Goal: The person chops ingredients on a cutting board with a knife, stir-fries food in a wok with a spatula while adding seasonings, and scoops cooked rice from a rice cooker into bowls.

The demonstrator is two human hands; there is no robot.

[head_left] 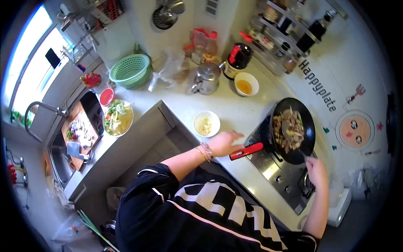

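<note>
A black wok [310, 126] with a red handle [247, 150] sits on the gas stove, holding browned meat pieces and pale slices [289, 117]. My right hand [317, 172] is closed around the handle of a metal spatula [287, 128], whose head rests among the food and is partly covered. Beside the wok handle, my left hand [224, 143] is open, fingers stretched toward the stove. It appears apart from the handle. A white bowl with chopped garlic [205, 125] stands just beyond this hand.
A bowl of yellowish liquid [243, 87], a steel pot [206, 79] and a large sauce bottle [238, 61] stand behind. Left are a green basket [130, 69], a bowl of cut vegetables [119, 119] and a cutting board with a cleaver [77, 150] over the sink.
</note>
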